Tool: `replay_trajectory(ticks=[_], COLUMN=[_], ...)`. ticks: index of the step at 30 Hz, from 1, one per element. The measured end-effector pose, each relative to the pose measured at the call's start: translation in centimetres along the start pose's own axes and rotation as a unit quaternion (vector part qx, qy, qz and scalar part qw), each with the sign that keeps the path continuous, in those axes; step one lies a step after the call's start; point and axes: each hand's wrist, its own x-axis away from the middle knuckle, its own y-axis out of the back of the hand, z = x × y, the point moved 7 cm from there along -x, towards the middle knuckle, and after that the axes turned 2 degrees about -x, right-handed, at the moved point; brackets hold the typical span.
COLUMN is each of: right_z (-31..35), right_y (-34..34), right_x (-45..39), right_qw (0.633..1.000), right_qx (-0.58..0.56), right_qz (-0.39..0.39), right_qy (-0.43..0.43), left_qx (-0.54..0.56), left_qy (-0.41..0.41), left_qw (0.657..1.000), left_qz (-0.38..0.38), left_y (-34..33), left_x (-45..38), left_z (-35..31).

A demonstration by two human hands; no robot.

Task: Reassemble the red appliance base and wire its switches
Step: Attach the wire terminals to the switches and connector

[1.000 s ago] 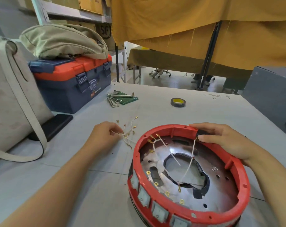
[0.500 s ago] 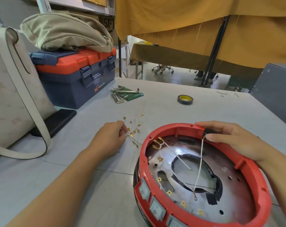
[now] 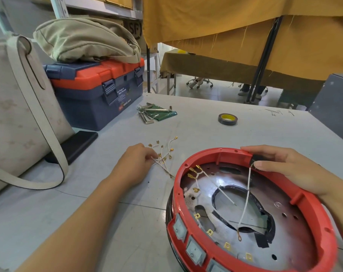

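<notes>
The round red appliance base (image 3: 314,216) lies open side up at the near right of the table, with a metal plate inside and several switches (image 3: 195,252) along its near wall. My right hand (image 3: 280,165) grips the far rim, thumb pressing a white wire (image 3: 245,205) that hangs into the base. Other white wires with brass terminals (image 3: 196,171) sit inside at the left. My left hand (image 3: 136,161) rests on the table left of the base, fingers pinching a loose bunch of white wires (image 3: 163,156).
A blue and orange toolbox (image 3: 100,91) with a khaki bag on top stands at the back left, beside a white tote bag (image 3: 19,107) and a black flat case (image 3: 76,144). Hex keys with a green pouch (image 3: 157,113) and a tape roll (image 3: 227,119) lie farther back.
The view has shifted slightly, so the base sits lower and further right in frame. Both hands keep their holds; the left hand stays on the wire bunch.
</notes>
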Motion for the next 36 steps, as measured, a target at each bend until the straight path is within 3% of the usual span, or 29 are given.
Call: replay_trajectory(ticks=[10, 17, 25, 36], right_z=[-0.6, -0.5, -0.6, -0.8], right_y=[0.2, 0.1, 0.2, 0.4], right_x=[-0.2, -0.2, -0.3, -0.3], right_qw=[1.0, 1.0, 1.0, 1.0], right_qx=[0.011, -0.01, -0.008, 0.01], right_qz=[0.006, 0.011, 0.009, -0.001], right_qy=[-0.002, 0.003, -0.003, -0.013], left_qx=[0.006, 0.066, 0.017, -0.026], left_qy=[0.014, 0.03, -0.027, 0.044], left_qw=[0.999, 0.997, 0.999, 0.998], left_qz=[-0.04, -0.02, -0.04, 0.034], left_y=[0.6, 0.4, 1.0, -0.7], left_x=[0.1, 0.2, 0.4, 1.0], left_z=[0.5, 0.7, -1.2, -2.1])
